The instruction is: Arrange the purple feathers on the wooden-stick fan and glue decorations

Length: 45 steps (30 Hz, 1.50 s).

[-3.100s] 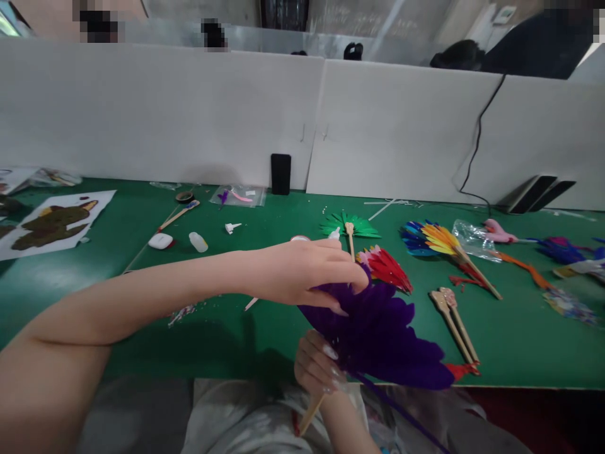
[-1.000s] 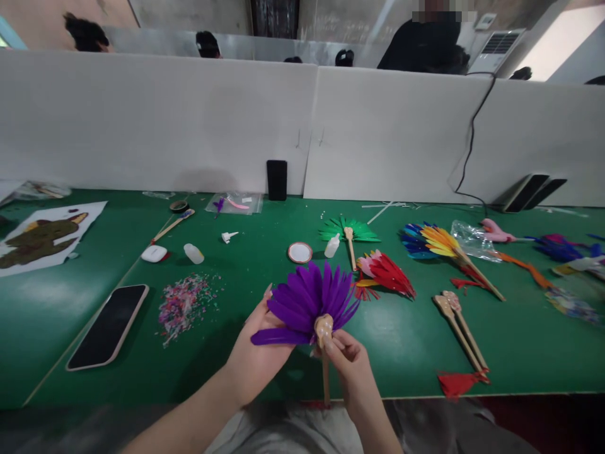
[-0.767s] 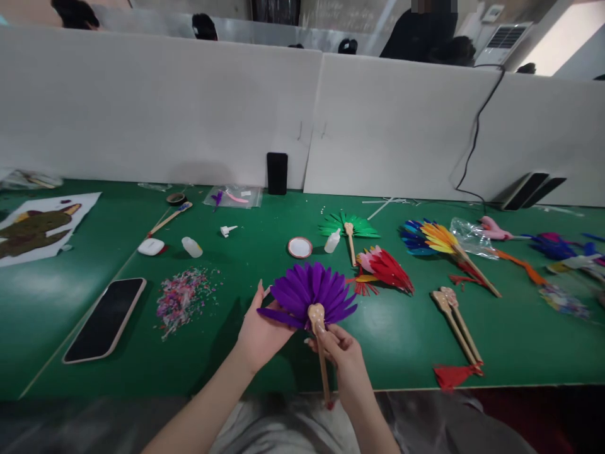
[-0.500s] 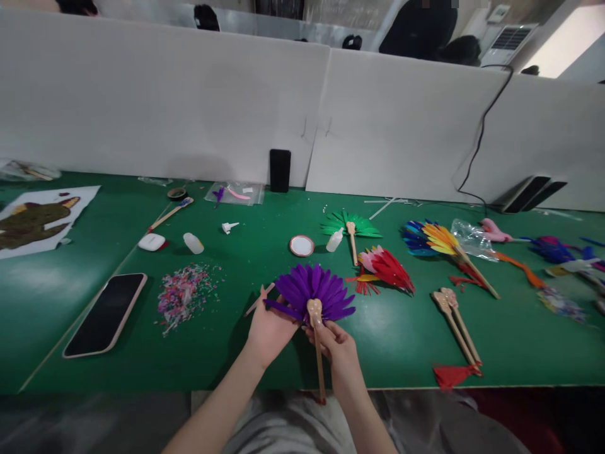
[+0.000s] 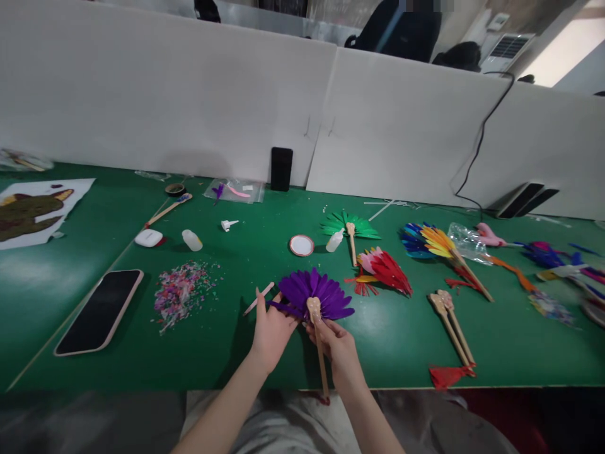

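Observation:
A purple feather fan (image 5: pixel 309 293) on a thin wooden stick (image 5: pixel 321 362) is held low over the green table (image 5: pixel 236 328) near its front edge. My right hand (image 5: pixel 336 345) pinches the stick just below the fan's beige head. My left hand (image 5: pixel 270 328) supports the feathers from behind on the left side, with its index finger raised. A small pale stick (image 5: pixel 258 298) lies on the table just left of the fan.
A phone (image 5: pixel 99 310) and a pile of coloured scraps (image 5: pixel 182 294) lie to the left. Green (image 5: pixel 350 225), red (image 5: pixel 385 270) and blue-yellow (image 5: pixel 432 241) feather fans, a round lid (image 5: pixel 301 245), a small bottle (image 5: pixel 334 240) and two bare wooden sticks (image 5: pixel 451 325) lie beyond and right. White dividers stand behind.
Three seconds ago my left arm reached across over the purple feathers. Since then the fan was turned upright to face me, then lowered toward the table, both hands staying on it.

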Motion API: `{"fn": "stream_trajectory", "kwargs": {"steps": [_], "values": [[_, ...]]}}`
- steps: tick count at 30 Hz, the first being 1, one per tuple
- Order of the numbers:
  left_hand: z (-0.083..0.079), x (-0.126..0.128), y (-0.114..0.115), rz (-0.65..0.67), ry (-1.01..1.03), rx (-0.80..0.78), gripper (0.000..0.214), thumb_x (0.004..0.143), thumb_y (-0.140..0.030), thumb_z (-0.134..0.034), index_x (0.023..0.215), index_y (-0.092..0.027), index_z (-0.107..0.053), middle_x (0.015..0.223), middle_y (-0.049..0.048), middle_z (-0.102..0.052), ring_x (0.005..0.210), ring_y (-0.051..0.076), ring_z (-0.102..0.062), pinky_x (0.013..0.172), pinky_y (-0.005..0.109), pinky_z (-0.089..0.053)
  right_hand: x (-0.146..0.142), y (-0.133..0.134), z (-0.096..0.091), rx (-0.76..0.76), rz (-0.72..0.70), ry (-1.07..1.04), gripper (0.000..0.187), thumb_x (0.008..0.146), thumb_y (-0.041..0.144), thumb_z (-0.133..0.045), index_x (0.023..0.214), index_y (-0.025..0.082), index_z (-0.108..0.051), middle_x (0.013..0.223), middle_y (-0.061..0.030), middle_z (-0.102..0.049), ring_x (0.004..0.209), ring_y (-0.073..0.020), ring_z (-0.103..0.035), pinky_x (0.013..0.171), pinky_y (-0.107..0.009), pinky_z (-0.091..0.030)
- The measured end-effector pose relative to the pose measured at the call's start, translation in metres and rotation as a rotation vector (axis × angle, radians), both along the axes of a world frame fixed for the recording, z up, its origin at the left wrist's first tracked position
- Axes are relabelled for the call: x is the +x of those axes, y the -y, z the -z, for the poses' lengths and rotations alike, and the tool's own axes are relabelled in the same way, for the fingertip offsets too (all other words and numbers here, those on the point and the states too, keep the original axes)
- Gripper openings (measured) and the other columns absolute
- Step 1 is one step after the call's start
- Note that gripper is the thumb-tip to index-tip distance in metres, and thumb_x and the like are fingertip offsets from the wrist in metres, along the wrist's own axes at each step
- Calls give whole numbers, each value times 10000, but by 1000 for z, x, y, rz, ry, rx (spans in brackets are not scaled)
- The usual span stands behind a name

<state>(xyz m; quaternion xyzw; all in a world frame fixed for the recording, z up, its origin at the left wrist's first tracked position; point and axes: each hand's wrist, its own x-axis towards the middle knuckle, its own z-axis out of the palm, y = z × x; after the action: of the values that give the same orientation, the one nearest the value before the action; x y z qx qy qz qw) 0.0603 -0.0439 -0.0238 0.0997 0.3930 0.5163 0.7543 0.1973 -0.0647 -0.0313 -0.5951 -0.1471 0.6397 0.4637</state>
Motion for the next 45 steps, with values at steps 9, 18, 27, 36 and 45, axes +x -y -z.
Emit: {"fn": "stream_trajectory", "kwargs": {"steps": [9, 18, 27, 36, 45], "values": [[12, -38, 4, 56, -701, 153, 589, 750, -401, -673, 1269, -202, -478, 1039, 96, -661, 824, 214, -668, 795, 359, -518, -1, -1, 3, -35, -6, 5, 361, 489, 375, -872, 704, 122, -732, 648, -31, -723, 657, -172, -702, 605, -216, -541], [21, -49, -18, 94, -853, 310, 313, 710, -226, -645, 1020, -203, -608, 825, 30, -669, 787, 190, -647, 750, 310, -493, 1, -1, 7, -64, 15, -70, 410, 434, 334, -896, 748, 130, -729, 775, -79, -757, 777, -224, -726, 685, -258, -563], [23, -46, -25, 72, -813, 339, 374, 708, -218, -663, 1070, -191, -574, 896, 32, -609, 724, 137, -623, 722, 269, -493, -3, 2, 6, -64, 23, -83, 394, 469, 369, -880, 727, 120, -714, 727, -76, -746, 714, -222, -728, 630, -252, -566], [20, -36, -35, 20, -767, 294, 575, 703, -183, -671, 1235, -217, -456, 999, 15, -550, 667, 67, -616, 845, 288, -497, -6, 3, 11, -73, -4, -57, 405, 473, 398, -882, 680, 108, -689, 600, -52, -712, 603, -168, -709, 564, -194, -546], [25, -18, -27, -27, -745, 150, 528, 824, -405, -573, 1279, -187, -415, 1041, 139, -648, 1055, 249, -618, 849, 384, -515, -7, 4, 9, -68, -1, -73, 441, 420, 426, -891, 650, 115, -680, 551, -20, -679, 636, -188, -713, 589, -215, -546]]}}
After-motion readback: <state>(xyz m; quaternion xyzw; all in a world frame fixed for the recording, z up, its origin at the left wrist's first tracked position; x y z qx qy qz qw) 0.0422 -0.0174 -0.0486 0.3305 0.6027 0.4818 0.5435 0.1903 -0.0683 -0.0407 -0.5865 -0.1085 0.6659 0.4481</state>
